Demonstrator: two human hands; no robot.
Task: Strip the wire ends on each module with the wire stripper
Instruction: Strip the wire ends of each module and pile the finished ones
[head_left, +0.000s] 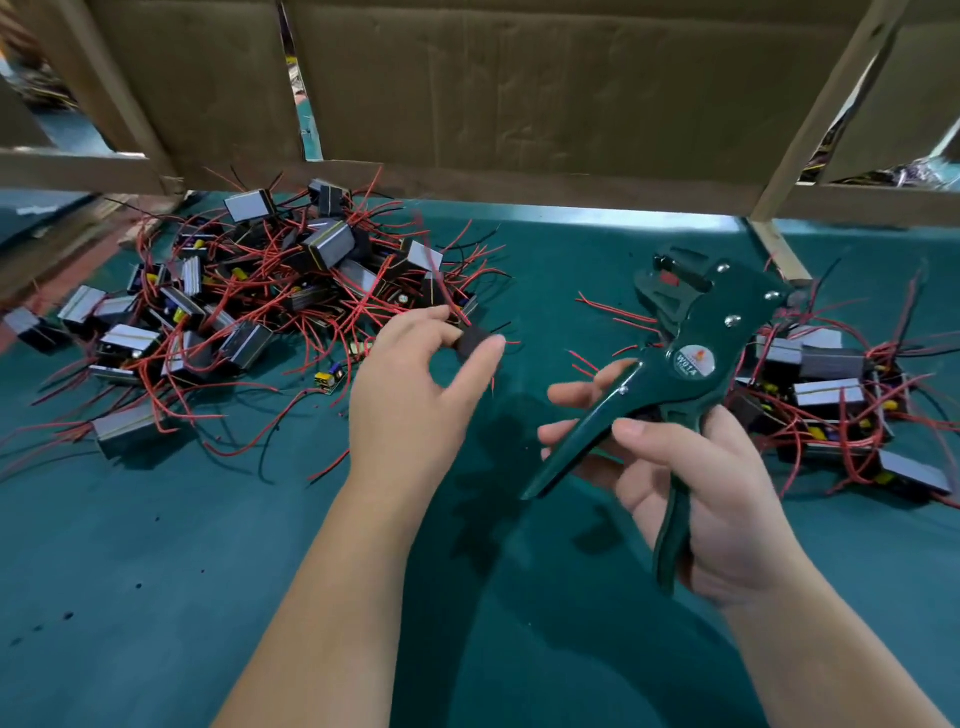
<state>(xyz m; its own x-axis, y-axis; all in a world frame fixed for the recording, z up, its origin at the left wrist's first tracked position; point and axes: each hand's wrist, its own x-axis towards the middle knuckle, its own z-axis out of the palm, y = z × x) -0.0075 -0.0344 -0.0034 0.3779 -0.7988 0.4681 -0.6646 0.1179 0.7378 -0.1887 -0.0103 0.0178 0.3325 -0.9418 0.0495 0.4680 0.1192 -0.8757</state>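
My left hand (415, 384) pinches a small black module (474, 340) between thumb and fingers, just above the green table; its red and black wires rise blurred toward the pile behind. My right hand (691, 483) grips the handles of a dark green wire stripper (691, 338), held upright with its jaws at the top, to the right of the module and apart from it. A big heap of black modules with red and black wires (249, 291) lies at the left. A smaller heap of modules (836, 410) lies at the right, behind my right hand.
The green table cover (156, 571) spreads to the near edge of the view. Cardboard panels (519, 88) on a wooden frame wall off the back. A wooden post (779, 249) stands at the back right. A loose small circuit board (330, 378) lies by the left heap.
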